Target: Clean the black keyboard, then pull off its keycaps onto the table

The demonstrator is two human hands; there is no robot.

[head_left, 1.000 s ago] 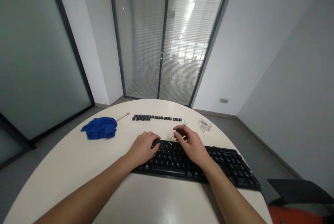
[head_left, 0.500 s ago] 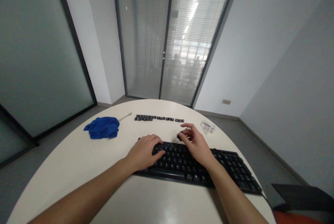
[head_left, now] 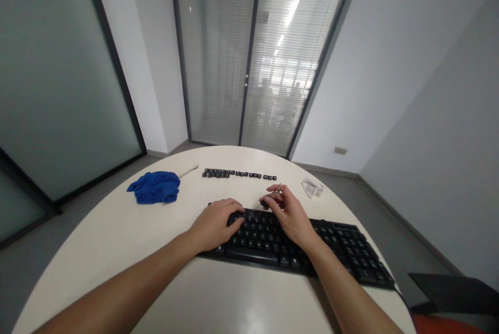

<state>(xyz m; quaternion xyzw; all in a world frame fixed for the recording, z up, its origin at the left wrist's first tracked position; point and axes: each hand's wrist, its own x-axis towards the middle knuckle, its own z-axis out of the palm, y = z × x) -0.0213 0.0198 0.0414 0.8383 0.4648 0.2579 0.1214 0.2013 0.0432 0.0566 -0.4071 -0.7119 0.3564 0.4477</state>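
Note:
A black keyboard (head_left: 253,255) lies across the table under both hands. My left hand (head_left: 216,224) rests on its left part, thumb and fingers apart, with nothing held. My right hand (head_left: 287,212) is above the upper middle of the keyboard, fingers closed on a small tool (head_left: 265,203) with a dark handle and thin wires that reach down to the keys. Beyond the keyboard, small black keycaps (head_left: 218,173) are laid out in rows.
On the white round table (head_left: 175,282), a blue cloth (head_left: 156,187) lies at the left beside a thin light stick (head_left: 188,171). A crumpled clear and white packet (head_left: 312,187) is at the right. A black chair part (head_left: 454,291) stands beyond the right edge.
My right hand has shifted slightly left with the wire tool, whose wire ends now sit further left over the keys. My left hand stays on the keyboard.

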